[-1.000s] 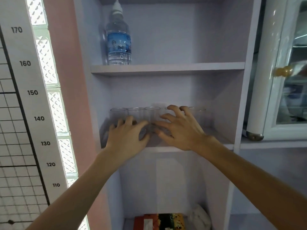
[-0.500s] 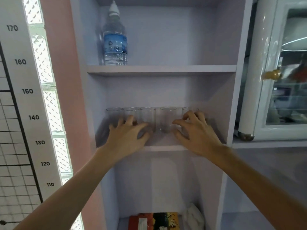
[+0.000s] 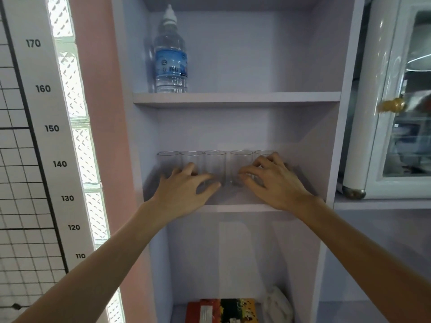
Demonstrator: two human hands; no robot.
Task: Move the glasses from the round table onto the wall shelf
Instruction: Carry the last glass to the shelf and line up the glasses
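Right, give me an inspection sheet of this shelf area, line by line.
Surface: middle shelf of a pale shelf unit, holding the glasses.
Job's things: five clear glasses upright in a row along the back.
Clutter: water bottle on the shelf above; colourful box and white bag on the shelf below.
Grippers: left hand at the left glasses, right hand at the right ones; grip cannot be told.
Cables: nothing seen.
Surroundings: height chart left, glass-door cabinet right.
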